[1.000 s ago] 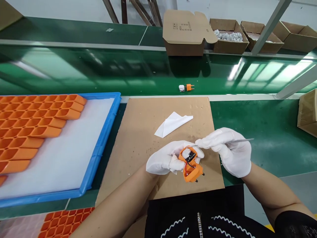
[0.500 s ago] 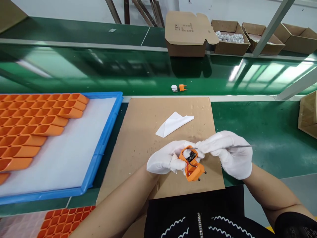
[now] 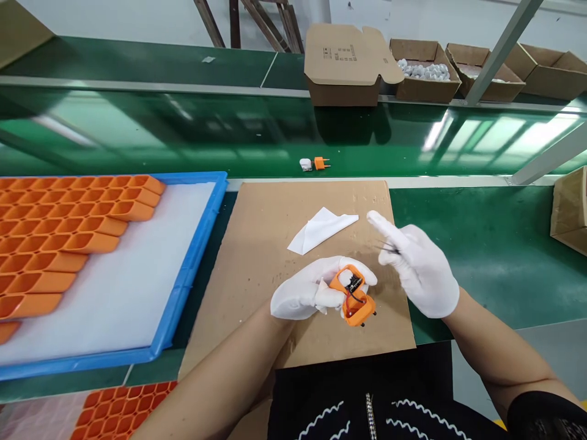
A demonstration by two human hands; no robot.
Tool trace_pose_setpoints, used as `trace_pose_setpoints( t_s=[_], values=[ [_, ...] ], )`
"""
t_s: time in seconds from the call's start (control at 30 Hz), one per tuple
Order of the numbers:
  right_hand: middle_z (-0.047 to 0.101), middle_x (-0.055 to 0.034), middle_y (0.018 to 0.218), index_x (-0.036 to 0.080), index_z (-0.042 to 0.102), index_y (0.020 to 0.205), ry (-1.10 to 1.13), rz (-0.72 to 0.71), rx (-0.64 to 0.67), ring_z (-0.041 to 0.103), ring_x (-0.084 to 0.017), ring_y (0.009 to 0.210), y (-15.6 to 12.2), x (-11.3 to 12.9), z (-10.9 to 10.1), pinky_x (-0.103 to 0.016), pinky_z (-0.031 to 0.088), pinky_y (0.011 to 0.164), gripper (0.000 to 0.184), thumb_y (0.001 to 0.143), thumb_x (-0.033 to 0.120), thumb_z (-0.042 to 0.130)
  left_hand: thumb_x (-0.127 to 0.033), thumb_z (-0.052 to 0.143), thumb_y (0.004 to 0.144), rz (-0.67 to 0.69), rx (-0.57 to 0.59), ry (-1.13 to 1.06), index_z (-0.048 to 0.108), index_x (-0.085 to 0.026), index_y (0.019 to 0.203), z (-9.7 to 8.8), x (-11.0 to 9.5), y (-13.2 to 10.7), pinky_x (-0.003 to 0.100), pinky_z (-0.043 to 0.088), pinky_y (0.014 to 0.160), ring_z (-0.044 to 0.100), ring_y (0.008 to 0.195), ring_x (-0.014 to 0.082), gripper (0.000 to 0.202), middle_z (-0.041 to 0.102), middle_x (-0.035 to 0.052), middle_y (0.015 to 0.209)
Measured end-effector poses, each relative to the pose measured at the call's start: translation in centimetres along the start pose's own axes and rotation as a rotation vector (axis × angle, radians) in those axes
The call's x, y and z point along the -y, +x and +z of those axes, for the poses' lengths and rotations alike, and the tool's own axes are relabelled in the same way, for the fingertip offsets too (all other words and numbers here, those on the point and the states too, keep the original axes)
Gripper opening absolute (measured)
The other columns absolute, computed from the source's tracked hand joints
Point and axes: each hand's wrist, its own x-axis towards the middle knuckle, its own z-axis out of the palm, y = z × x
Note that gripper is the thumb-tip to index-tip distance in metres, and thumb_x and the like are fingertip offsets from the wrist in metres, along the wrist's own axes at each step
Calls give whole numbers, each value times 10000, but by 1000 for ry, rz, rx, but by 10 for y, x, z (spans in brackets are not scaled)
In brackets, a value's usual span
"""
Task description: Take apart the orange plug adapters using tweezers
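My left hand (image 3: 307,290), in a white glove, is closed around an orange plug housing (image 3: 358,310). Its open side faces up, and a black part, a white piece and thin red and black wires show inside; two dark pins stick out at its lower right. To the right and apart from it, my gloved right hand (image 3: 419,266) has its index finger stretched out, while the other fingers grip thin metal tweezers (image 3: 389,248), partly hidden and blurred. Both hands are above a cardboard sheet (image 3: 257,244), where a folded white paper (image 3: 321,231) lies.
On the left, a blue-rimmed tray (image 3: 188,269) carries rows of orange housings (image 3: 68,244). Another orange plug with a white part (image 3: 316,164) lies on the green belt (image 3: 252,156). Cardboard boxes (image 3: 348,67) stand on the shelf behind; a metal post (image 3: 550,156) rises at right.
My right hand has drawn away from the housing, up and to the right, its index finger now extended. The plug on the green belt has shifted left. My left hand keeps its hold.
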Motion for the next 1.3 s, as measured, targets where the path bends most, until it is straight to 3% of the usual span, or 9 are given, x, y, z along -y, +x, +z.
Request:
trace_pose_setpoints(
  t_s=[0.07, 0.17, 0.27, 0.37, 0.5, 0.73, 0.9, 1.1, 1.3],
  values=[
    [706, -37, 864, 246, 577, 1404, -45, -10, 75, 685, -170, 778, 0, -2, 2, -302, 602, 709, 395, 1046, 328, 432, -482, 817, 676, 17, 1, 12, 699, -175, 1117, -4, 3, 1, 215, 443, 502, 536, 636, 130, 550, 628, 48, 843],
    [781, -22, 1004, 231, 678, 1225, 13, -39, 24, 749, -161, 889, -1, -5, 7, -268, 619, 769, 262, 1007, 276, 540, -512, 822, 664, 55, -23, 47, 711, -163, 1107, -8, 5, 2, 225, 446, 516, 532, 622, 129, 575, 631, 48, 810],
    [804, 13, 1005, 231, 730, 1076, -46, -164, 10, 767, -150, 867, -2, -9, 8, -245, 615, 736, 199, 949, 161, 594, -558, 807, 671, 78, -42, 33, 705, -154, 1124, -9, 6, 2, 233, 434, 506, 552, 604, 139, 615, 636, 47, 764],
    [807, 26, 994, 235, 744, 1059, -182, -246, -34, 773, -163, 828, -4, -12, 7, -270, 593, 665, 254, 899, 95, 604, -557, 802, 687, 56, -41, -16, 687, -152, 1148, -9, 7, 1, 232, 417, 479, 572, 570, 149, 624, 640, 42, 707],
    [810, 39, 951, 250, 764, 1026, -301, -251, -79, 760, -164, 720, -6, -13, 5, -293, 534, 568, 313, 849, 47, 605, -550, 797, 704, 54, -19, -22, 685, -156, 1166, -12, 10, 0, 221, 410, 478, 600, 582, 161, 618, 650, 44, 673],
    [811, 37, 913, 243, 769, 1027, -343, -265, -108, 724, -157, 664, -9, -12, 6, -295, 498, 558, 336, 813, 31, 618, -534, 791, 717, 59, 3, -48, 690, -163, 1176, -17, 15, 1, 258, 475, 518, 585, 555, 156, 598, 666, 49, 662],
    [811, 38, 900, 246, 763, 1022, -354, -265, -122, 707, -141, 642, -8, -11, 5, -280, 469, 541, 325, 819, 34, 622, -530, 819, 690, 52, 31, -52, 701, -173, 1092, -16, 10, 5, 233, 453, 475, 594, 527, 148, 550, 673, 46, 684],
    [812, 32, 911, 229, 763, 997, -253, -247, -127, 755, -150, 716, -6, -9, 8, -277, 539, 588, 272, 849, 51, 619, -529, 829, 667, 3, -11, -66, 688, -165, 1084, -13, 9, 2, 233, 434, 477, 566, 517, 136, 571, 640, 24, 667],
    [809, 29, 862, 252, 769, 831, 218, -15, -154, 766, -142, 760, -4, 7, 15, -253, 613, 653, 185, 868, 96, 678, -555, 810, 672, 12, 6, 29, 709, -147, 1112, -12, 9, -3, 235, 438, 489, 601, 600, 156, 609, 666, 60, 772]
  ],
)
